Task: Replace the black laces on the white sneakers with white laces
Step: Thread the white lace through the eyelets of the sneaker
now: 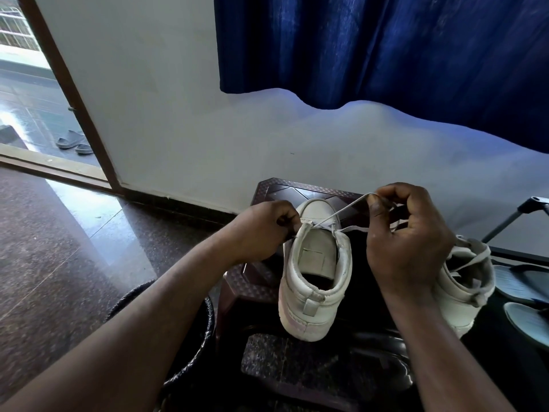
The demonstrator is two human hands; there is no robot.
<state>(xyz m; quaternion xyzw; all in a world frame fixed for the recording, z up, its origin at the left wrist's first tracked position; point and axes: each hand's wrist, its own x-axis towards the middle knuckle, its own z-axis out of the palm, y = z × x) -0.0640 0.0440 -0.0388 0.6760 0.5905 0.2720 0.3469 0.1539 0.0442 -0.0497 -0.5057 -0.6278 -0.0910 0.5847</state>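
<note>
A white sneaker stands on a dark brown plastic stool, heel toward me and toe pointing away. A white lace runs from its upper eyelets up to my right hand, which pinches it between thumb and fingers above the toe. My left hand grips the left edge of the sneaker's eyelet row. A second white sneaker, threaded with a white lace, lies to the right, partly hidden behind my right hand. No black lace shows.
A dark blue curtain hangs over the white wall behind the stool. A doorway at the left opens onto a tiled area with grey slippers. Grey sandals and a metal frame lie at the right. A black basket rim sits below left.
</note>
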